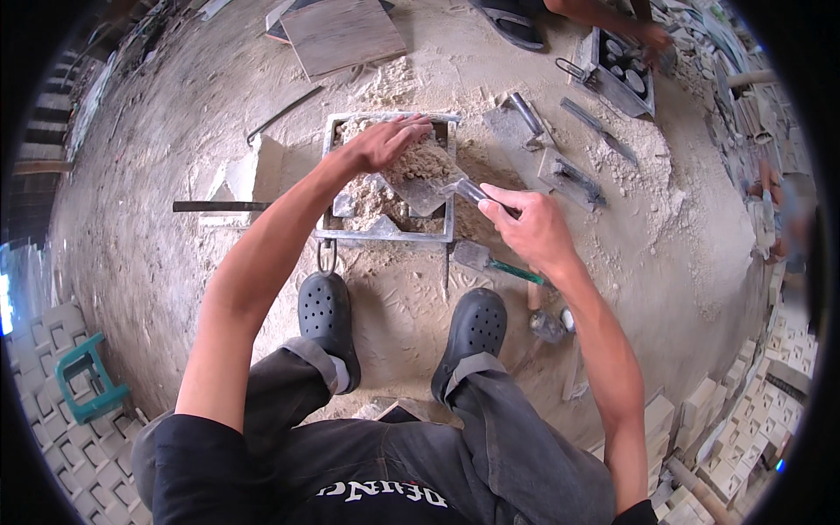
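The person's right hand grasped a trowel by its handle, fingers wrapped around it. The trowel's long axis ran slantwise, blade toward ten o'clock, handle toward four; the blade lay over the four o'clock part of a metal frame, with sand heaped on it. The left hand, fingers straight and gripping nothing, reached toward two o'clock above the frame; palm contact could not be told.

From here I hold the left arm forward, left hand palm down, fingers stretched rightward; the right arm reaches inward, right hand closed in a grip.
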Tool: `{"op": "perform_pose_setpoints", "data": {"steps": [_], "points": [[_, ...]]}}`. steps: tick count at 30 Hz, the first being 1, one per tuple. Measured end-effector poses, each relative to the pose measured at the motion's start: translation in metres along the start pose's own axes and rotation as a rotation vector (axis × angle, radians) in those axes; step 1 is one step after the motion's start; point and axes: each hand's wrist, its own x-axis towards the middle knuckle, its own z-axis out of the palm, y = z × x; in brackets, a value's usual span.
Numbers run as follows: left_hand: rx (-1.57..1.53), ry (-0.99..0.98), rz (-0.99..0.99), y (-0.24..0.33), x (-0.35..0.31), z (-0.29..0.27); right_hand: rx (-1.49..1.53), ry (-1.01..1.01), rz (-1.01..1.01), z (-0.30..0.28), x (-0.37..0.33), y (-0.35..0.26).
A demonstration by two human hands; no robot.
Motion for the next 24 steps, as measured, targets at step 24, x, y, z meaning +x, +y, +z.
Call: {"op": "perform_pose_setpoints", "data": {"steps": [24], "points": [[-0.026, -0.226, -0.332, 0.005, 0.057, -0.023, 0.284, -0.063, 0.226, 0.009, 0.002, 0.011]]}}
